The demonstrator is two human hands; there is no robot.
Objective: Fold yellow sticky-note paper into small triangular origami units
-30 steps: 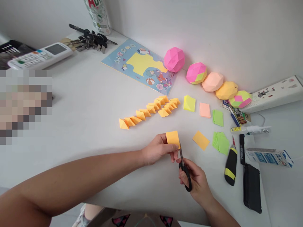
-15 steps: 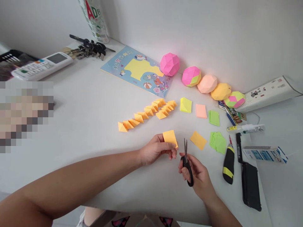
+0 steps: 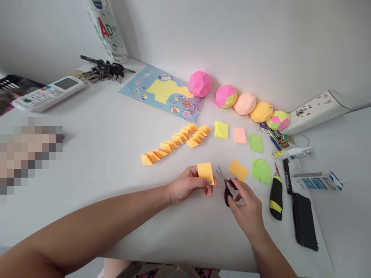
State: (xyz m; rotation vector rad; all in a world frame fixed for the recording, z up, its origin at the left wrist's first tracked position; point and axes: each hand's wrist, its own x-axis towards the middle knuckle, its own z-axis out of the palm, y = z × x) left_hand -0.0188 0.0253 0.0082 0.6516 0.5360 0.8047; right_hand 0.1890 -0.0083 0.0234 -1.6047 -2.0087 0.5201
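Note:
My left hand (image 3: 188, 184) pinches an orange paper square (image 3: 205, 172) between thumb and fingers. Just to its right, my right hand (image 3: 245, 199) has its fingers in the handles of black scissors (image 3: 226, 182). The scissor blades stand slightly apart and point up-left toward the paper, without touching it. Behind my right hand lies a flat orange paper (image 3: 238, 170). Two rows of folded orange paper pieces (image 3: 166, 146) lie beyond my left hand. Farther right are a yellow paper stack (image 3: 221, 129), a pink one (image 3: 240, 135) and green papers (image 3: 261, 171).
Several paper balls (image 3: 199, 83) line the wall beside a blue sheet pack (image 3: 162, 92). Keys (image 3: 106, 70), a white remote (image 3: 49, 94) and a spray can (image 3: 107, 33) are at the back left. A cutter (image 3: 276, 197) and black case (image 3: 305, 221) lie at the right.
My right hand has turned and tilted the scissors leftward, and their blades have opened a little near the orange square. The whole view has shifted slightly.

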